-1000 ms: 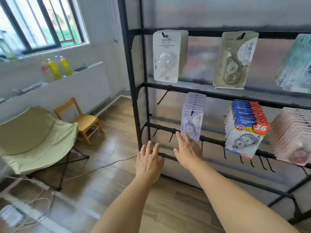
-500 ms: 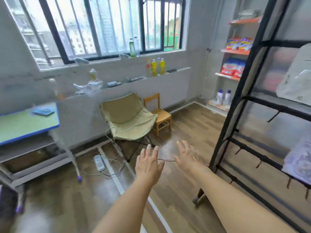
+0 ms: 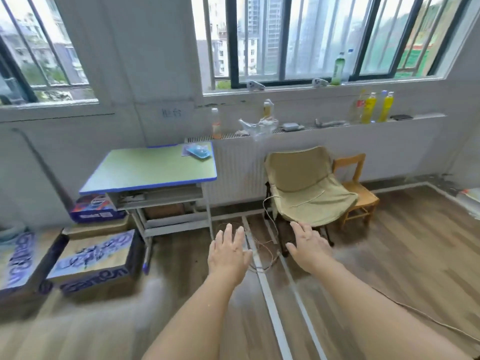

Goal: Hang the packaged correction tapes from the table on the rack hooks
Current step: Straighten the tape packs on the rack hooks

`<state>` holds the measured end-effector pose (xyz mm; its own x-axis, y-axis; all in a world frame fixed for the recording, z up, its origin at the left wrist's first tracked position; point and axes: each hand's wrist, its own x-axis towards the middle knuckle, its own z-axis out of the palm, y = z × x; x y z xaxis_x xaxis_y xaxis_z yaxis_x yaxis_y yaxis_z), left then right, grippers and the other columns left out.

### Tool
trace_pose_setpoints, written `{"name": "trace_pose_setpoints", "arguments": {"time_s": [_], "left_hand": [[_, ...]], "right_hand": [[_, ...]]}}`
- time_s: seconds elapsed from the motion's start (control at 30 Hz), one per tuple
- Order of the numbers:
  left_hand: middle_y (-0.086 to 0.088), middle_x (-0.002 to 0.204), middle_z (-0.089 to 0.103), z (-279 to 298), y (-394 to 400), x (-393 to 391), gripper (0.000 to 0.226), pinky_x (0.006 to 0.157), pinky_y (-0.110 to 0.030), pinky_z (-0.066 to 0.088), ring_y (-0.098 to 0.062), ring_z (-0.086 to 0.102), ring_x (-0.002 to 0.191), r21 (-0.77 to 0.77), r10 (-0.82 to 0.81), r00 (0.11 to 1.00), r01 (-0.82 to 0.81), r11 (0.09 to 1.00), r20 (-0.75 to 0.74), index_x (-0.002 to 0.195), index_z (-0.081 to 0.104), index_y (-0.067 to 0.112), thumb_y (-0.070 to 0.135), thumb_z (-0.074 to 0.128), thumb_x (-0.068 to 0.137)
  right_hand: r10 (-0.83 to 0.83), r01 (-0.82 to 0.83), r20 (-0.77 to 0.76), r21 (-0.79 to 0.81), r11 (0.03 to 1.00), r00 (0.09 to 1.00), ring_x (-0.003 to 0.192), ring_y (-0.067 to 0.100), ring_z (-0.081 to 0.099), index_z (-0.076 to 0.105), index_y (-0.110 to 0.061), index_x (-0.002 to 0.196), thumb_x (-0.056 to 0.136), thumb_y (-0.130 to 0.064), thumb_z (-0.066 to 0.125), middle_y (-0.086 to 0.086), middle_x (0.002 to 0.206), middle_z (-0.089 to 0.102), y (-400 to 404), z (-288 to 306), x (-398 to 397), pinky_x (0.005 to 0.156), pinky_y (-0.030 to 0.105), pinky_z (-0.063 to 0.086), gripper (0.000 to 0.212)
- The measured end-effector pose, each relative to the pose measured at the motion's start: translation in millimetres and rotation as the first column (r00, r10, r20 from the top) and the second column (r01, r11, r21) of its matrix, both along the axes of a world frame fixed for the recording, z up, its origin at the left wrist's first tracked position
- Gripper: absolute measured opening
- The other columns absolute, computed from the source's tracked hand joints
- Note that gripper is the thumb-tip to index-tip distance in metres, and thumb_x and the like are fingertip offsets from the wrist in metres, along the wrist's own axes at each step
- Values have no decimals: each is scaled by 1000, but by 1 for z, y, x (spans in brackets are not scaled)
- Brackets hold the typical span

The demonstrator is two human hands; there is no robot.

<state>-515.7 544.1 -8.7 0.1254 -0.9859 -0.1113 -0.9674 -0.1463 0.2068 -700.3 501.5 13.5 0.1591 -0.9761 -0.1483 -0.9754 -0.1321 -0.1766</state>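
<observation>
A small stack of packaged correction tapes (image 3: 198,151), blue and pale, lies at the far right corner of the green-topped table (image 3: 145,168) by the wall. My left hand (image 3: 228,253) and my right hand (image 3: 307,245) are held out in front of me over the floor, palms down, fingers spread, both empty. The table stands well beyond them, to the upper left. The rack with its hooks is out of view.
A beige folding chair (image 3: 306,188) and a small wooden chair (image 3: 357,193) stand right of the table. Cardboard boxes (image 3: 93,258) sit on the floor at the left. Cables (image 3: 259,248) trail over the wooden floor below my hands. Bottles line the ledge (image 3: 374,107).
The view has swung left, away from the rack toward the table under the window. Both hands left the rack and stay empty and open in front of me.
</observation>
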Motion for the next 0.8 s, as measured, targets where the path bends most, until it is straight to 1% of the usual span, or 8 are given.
{"name": "trace_pose_setpoints", "arguments": {"time_s": [0.1, 0.27, 0.4, 0.63, 0.8], "left_hand": [[-5, 164, -2, -6, -14, 36, 65, 122, -39, 8, -26, 2, 150, 16, 66, 998, -65, 998, -4, 156, 1, 26, 50, 29, 103], [-3, 164, -3, -17, -54, 99, 65, 122, -38, 8, -24, 2, 150, 61, 177, 984, -177, 982, -10, 156, 3, 27, 49, 31, 103], [-3, 164, -4, -16, -110, 144, 64, 122, -38, 7, -24, 1, 150, 56, 262, 965, -261, 964, -1, 156, 2, 27, 47, 31, 103], [-3, 164, -4, 5, -219, 208, 63, 120, -38, 11, -24, 3, 150, 66, 302, 953, -302, 951, 0, 156, 3, 26, 46, 31, 104], [-2, 164, -7, -6, -273, 245, 63, 120, -37, 8, -24, 1, 150, 101, 317, 948, -314, 944, -17, 156, 1, 26, 46, 30, 104]], "right_hand": [[70, -70, -9, 7, 998, 998, 136, 27, 35, 16, -19, 153, 101, -38, 41, 4, 158, 18, -29, -1, 42, 108, 37, 33, 61], [195, -195, -5, -8, 981, 981, 132, 27, 40, 19, -18, 152, 101, -38, 41, 3, 155, 23, -96, -11, 114, 103, 37, 37, 59], [262, -262, 22, -28, 965, 965, 132, 27, 39, 18, -18, 152, 100, -38, 42, 3, 157, 21, -163, -15, 162, 103, 38, 37, 60], [322, -319, 42, -64, 946, 946, 127, 28, 43, 22, -18, 150, 101, -37, 42, 3, 151, 30, -288, 1, 222, 98, 38, 41, 56], [341, -339, 29, -38, 940, 940, 125, 28, 45, 24, -19, 147, 100, -36, 42, 3, 149, 32, -355, -2, 260, 94, 37, 42, 53]]}}
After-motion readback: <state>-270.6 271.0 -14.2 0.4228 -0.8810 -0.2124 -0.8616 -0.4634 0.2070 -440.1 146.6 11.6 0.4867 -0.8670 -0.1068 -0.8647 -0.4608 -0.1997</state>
